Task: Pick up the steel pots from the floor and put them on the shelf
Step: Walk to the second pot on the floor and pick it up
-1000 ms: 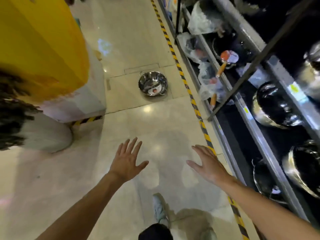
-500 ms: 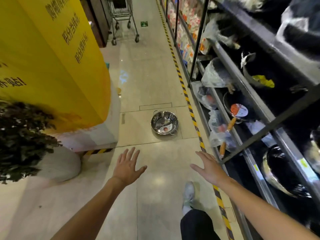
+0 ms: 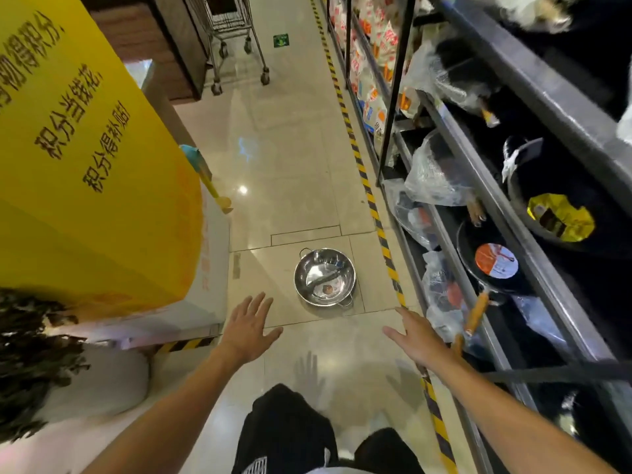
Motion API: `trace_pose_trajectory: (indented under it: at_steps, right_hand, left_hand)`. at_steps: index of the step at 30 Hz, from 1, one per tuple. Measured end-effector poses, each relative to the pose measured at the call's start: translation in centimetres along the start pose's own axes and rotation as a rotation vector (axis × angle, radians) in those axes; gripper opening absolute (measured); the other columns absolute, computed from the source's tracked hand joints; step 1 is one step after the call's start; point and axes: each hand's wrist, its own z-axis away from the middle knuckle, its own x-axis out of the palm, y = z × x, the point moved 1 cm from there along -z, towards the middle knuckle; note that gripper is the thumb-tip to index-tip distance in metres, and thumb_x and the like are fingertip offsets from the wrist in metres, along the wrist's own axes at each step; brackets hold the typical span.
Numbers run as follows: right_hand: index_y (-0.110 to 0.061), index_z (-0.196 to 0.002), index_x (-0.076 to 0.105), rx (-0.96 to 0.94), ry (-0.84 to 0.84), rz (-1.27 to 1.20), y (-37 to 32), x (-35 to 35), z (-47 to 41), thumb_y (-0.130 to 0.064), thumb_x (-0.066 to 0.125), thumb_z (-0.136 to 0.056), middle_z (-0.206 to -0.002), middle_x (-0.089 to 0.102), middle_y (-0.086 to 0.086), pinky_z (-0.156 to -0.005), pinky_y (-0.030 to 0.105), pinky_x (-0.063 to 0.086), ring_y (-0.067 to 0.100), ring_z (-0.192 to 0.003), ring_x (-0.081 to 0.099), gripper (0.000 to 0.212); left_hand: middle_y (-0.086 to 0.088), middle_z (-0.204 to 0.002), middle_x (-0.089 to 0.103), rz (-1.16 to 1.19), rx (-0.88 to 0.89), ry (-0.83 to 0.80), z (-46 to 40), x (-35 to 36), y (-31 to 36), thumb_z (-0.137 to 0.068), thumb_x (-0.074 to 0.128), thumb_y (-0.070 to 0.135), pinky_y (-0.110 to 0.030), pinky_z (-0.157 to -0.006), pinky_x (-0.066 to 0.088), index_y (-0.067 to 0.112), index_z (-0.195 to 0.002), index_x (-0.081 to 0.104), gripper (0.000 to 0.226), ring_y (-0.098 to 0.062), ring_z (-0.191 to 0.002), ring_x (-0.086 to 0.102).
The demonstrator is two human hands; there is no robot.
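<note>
Both hands reach out, empty, over the floor toward a steel pot beside the shelf.

At far left a yellow sign point(image 3: 85, 159) stands above a dark plant point(image 3: 30, 364). The left hand point(image 3: 248, 328) hangs palm down with its fingers spread wide, gripping nothing, over the pale floor point(image 3: 290, 165). Just beyond and to the right of it the pot point(image 3: 325, 277) sits upright on the tiles, apart from both hands, with a divider across its inside. A cart point(image 3: 232, 39) stands far up the aisle. The right hand point(image 3: 415, 336) is likewise flat and open, holding nothing, above the striped tape point(image 3: 379, 230). At right the shelf point(image 3: 533, 268) carries bagged pans and a black pan point(image 3: 492, 265) with an orange handle.
</note>
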Motion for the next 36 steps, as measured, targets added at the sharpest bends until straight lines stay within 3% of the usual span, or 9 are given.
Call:
trace_pose_trajectory:
  at_steps: [8,17,23,27,29,32,34,36]
  right_hand:
    - [-0.015,-0.156,0.033,0.216,-0.003,-0.066,-4.0,0.9,-12.2,-0.054,0.057,-0.095,-0.159,0.037,0.009,-0.116,0.041,0.032,0.027,-0.145,0.035,0.076]
    - [-0.018,-0.155,0.034,0.474,-0.051,-0.162,-7.8,8.7,-30.1,-0.051,0.058,-0.096,-0.158,0.039,0.007,-0.115,0.036,0.03,0.025,-0.144,0.036,0.073]
    - [-0.022,-0.157,0.025,0.606,-0.053,-0.389,-2.5,19.6,-43.7,-0.049,0.067,-0.09,-0.158,0.035,0.006,-0.112,0.036,0.035,0.024,-0.143,0.037,0.083]
    - [-0.025,-0.16,0.014,0.688,0.062,-0.433,4.1,28.4,-53.2,-0.047,0.07,-0.087,-0.159,0.031,0.006,-0.097,0.034,0.039,0.027,-0.141,0.039,0.094]
    - [-0.028,-0.16,0.005,0.698,0.138,-0.446,7.4,32.5,-57.4,-0.048,0.07,-0.087,-0.163,0.023,0.005,-0.094,0.035,0.039,0.028,-0.144,0.035,0.1]
    - [-0.026,-0.161,-0.001,0.732,0.263,-0.436,11.5,37.3,-62.2,-0.056,0.069,-0.085,-0.166,0.017,0.006,-0.107,0.04,0.038,0.028,-0.149,0.027,0.107]
    - [-0.024,-0.161,-0.001,0.749,0.321,-0.425,13.5,39.8,-64.2,-0.06,0.067,-0.085,-0.166,0.019,0.008,-0.109,0.043,0.038,0.03,-0.148,0.03,0.107]
    - [-0.023,-0.161,0.0,0.753,0.338,-0.407,14.9,41.4,-65.5,-0.058,0.066,-0.087,-0.164,0.023,0.009,-0.105,0.045,0.042,0.032,-0.145,0.035,0.105]
  left_hand:
    - [0.0,-0.165,0.006,0.001,0.115,-0.147,-19.2,-1.6,-5.8,-0.094,0.033,0.063,-0.04,-0.122,0.008,0.024,-0.156,0.011,0.077,-0.026,-0.151,0.006]
    - [-0.001,-0.165,0.004,-0.04,0.188,-0.297,-42.6,1.6,-14.5,-0.095,0.034,0.059,-0.042,-0.122,0.01,0.023,-0.156,0.009,0.075,-0.028,-0.15,0.007]
    - [-0.004,-0.164,0.012,-0.021,0.229,-0.374,-54.1,13.9,-16.3,-0.095,0.041,0.056,-0.039,-0.121,0.014,0.021,-0.155,0.014,0.074,-0.027,-0.148,0.014]
    - [-0.007,-0.164,0.013,-0.087,0.306,-0.423,-63.0,25.1,-17.5,-0.094,0.046,0.052,-0.038,-0.12,0.015,0.019,-0.156,0.011,0.078,-0.028,-0.148,0.015]
    - [-0.011,-0.164,0.012,-0.065,0.311,-0.393,-67.5,30.6,-17.4,-0.092,0.053,0.048,-0.04,-0.12,0.015,0.016,-0.156,0.009,0.084,-0.03,-0.149,0.014]
    - [-0.007,-0.165,-0.004,0.068,0.256,-0.265,-72.9,37.2,-17.0,-0.088,0.062,0.046,-0.043,-0.116,0.021,0.019,-0.156,-0.001,0.097,-0.028,-0.15,0.01]
    - [-0.003,-0.165,-0.009,0.127,0.258,-0.172,-75.5,40.6,-16.9,-0.087,0.062,0.051,-0.045,-0.109,0.03,0.025,-0.155,-0.005,0.099,-0.029,-0.149,0.014]
    - [-0.009,-0.164,-0.005,0.148,0.264,-0.154,-77.4,43.0,-17.0,-0.085,0.057,0.061,-0.045,-0.111,0.03,0.021,-0.155,-0.005,0.102,-0.03,-0.149,0.014]
